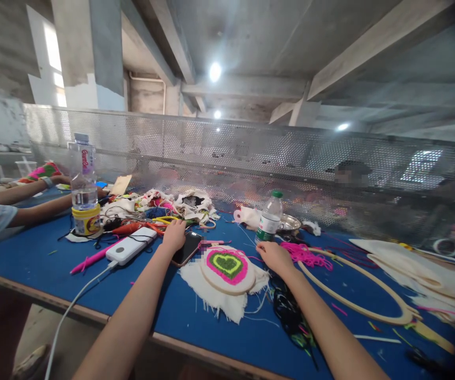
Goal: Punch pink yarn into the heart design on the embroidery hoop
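Stretched in a small round hoop, white cloth (233, 307) with frayed edges carries a green heart ringed in pink tufted yarn (216, 267). My left hand (174, 236) is beyond it to the left, fingers curled down beside a dark phone (187, 248) and close to yellow-handled scissors (166, 219). What those fingers hold, if anything, is hidden. On the right, my right hand (273, 256) has its fingertips pinched together just in front of a green-capped bottle (270, 217). A thin thread runs near them, but what they grip is unclear. Loose pink yarn (306, 255) lies beside this hand.
A large empty hoop (354, 295) and folded white cloth (413, 264) lie right. Black yarn (286, 309) sits under my right forearm. A white power bank (132, 247), water bottle (84, 179) and scrap pile stand left. Another person's arms (37, 214) reach in; perforated metal panel (211, 148) behind.
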The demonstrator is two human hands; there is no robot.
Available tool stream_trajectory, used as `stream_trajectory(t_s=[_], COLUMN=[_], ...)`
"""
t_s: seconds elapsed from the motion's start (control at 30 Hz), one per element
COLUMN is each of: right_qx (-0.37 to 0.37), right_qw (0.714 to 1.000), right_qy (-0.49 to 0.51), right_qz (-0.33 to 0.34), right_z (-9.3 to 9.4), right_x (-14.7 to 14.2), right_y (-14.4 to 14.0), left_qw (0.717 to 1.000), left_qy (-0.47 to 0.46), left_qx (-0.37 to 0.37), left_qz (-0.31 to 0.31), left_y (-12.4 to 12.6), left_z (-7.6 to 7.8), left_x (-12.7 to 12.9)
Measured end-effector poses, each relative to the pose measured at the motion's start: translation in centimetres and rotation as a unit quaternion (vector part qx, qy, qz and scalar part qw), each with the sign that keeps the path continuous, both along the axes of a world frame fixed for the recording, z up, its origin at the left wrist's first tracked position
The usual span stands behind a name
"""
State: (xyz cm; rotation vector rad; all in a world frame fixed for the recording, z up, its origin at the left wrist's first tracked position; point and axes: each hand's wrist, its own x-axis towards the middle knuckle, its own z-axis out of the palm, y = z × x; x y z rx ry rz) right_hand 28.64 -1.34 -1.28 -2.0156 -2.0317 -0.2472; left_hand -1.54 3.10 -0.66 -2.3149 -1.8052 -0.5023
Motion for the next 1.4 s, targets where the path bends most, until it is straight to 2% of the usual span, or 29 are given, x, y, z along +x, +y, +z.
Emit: stream_trajectory(t_s=[0.1,0.3,0.43,0.57,0.63,0.77,0.87,1.0,1.07,1.27,1.4], right_qx=[0.008,0.028,-0.018,-0.124,-0.144,-0.156,-0.157,-0.145,-0.144,-0.144,-0.127], right_qw=[1.000,0.999,0.999,0.989,0.984,0.969,0.960,0.966,0.970,0.973,0.977], right_qy=[0.007,0.023,0.048,0.078,0.103,0.189,0.229,0.213,0.197,0.179,0.170], right_qz=[0.006,0.014,-0.002,-0.008,-0.007,0.019,0.025,0.013,0.009,0.000,-0.012], right_z=[0.0,0.2,1.1,1.7,1.5,0.1,-0.8,-0.9,-0.6,0.0,-0.5], right_x=[0.1,0.1,-0.1,0.2,0.6,1.9,2.5,2.6,2.4,2.0,2.0], right_y=[0.0,-0.2,-0.8,-1.2,-1.0,0.1,0.9,1.1,0.8,0.2,0.5], left_qw=[0.999,0.994,0.992,0.993,0.993,0.993,0.994,0.988,0.985,0.974,0.983], left_qy=[0.002,-0.003,0.019,0.022,0.011,-0.015,-0.039,-0.089,-0.122,-0.209,-0.162], left_qx=[0.030,0.013,0.014,0.018,0.022,0.031,0.055,0.121,0.125,0.091,0.091], left_qz=[0.032,0.106,0.120,0.118,0.119,0.116,0.091,0.020,0.001,0.015,0.008], left_y=[0.2,0.6,0.9,1.1,1.2,1.6,2.1,2.6,2.4,0.4,-0.8], left_z=[-0.1,-1.1,-1.0,-0.9,-1.0,-1.6,-1.7,-0.8,-0.1,1.0,0.8], left_x=[-0.6,-1.1,-0.7,-0.6,-0.6,-0.7,-0.7,-0.4,-0.1,1.6,3.1])
